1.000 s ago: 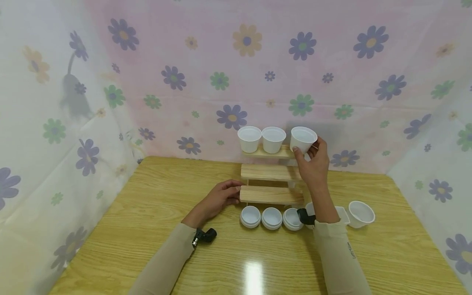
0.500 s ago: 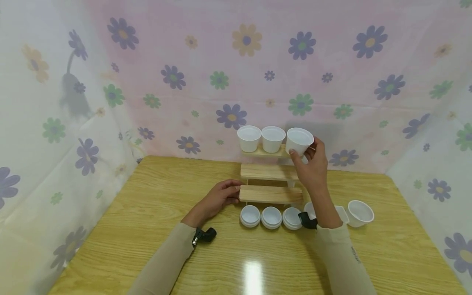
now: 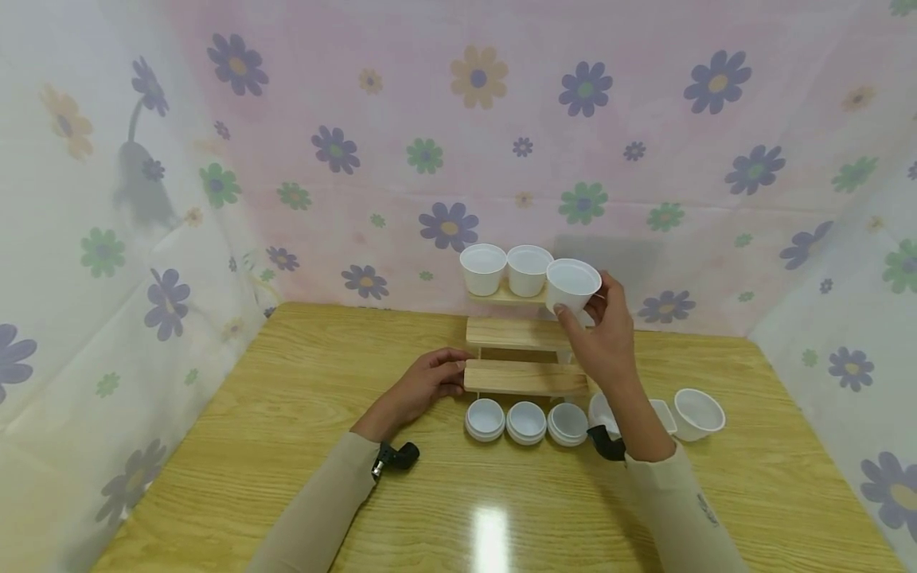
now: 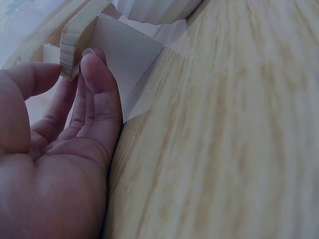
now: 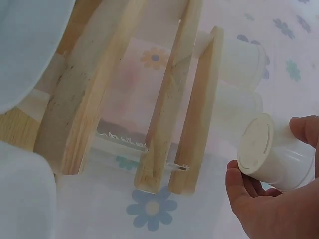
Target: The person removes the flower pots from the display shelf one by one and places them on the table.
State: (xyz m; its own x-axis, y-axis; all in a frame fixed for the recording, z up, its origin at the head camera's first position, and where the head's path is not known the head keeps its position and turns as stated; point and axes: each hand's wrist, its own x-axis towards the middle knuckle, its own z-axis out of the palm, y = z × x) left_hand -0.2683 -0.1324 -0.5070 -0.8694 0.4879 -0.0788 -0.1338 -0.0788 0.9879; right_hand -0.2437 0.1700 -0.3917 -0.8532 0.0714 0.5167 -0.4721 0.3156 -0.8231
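Note:
A three-tier stand [image 3: 526, 377] with wooden shelves and clear supports is on the table. My left hand [image 3: 428, 382] grips the left end of its lowest shelf; in the left wrist view, the thumb meets the board end [image 4: 72, 47] opposite the fingers. Between thumb and fingers, my right hand [image 3: 607, 341] holds a white plastic cup [image 3: 571, 286] near the right end of the top shelf. The right wrist view shows this cup's base [image 5: 255, 142] tilted and apart from the shelf. On the top shelf stand two similar cups, the left one [image 3: 483, 270] beside the other [image 3: 529, 272].
In front of the stand, three small round white containers [image 3: 526, 422] form a row. Further right are a partly covered white container [image 3: 602, 410], a squarish white one [image 3: 665, 415] and an oval white bowl [image 3: 700, 415]. A flowered cloth [image 3: 401, 191] rises behind the table.
The cup in my right hand has moved left and a little lower in the head view, nearer the two shelf cups. My left hand keeps its place on the stand.

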